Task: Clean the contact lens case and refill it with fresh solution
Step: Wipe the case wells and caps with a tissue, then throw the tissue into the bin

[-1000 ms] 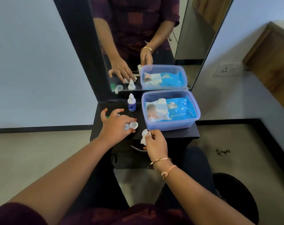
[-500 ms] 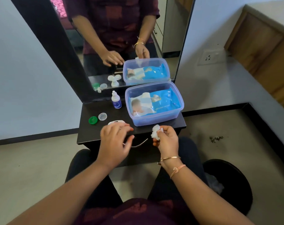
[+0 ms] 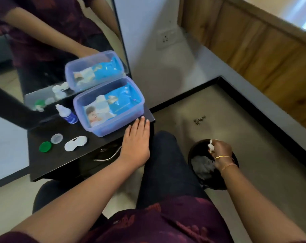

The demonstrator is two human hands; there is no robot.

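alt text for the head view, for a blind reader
A person's right hand holds a crumpled wipe over a black bin on the floor, while the left hand rests flat on a black table. On it lie the open contact lens case, a green cap, a clear cap, a solution bottle and a box of wipes.

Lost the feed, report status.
Left hand flat on table edge. Right hand pinches wipe over bin. Lens case on table, green cap, clear cap beside. Nothing blocking.
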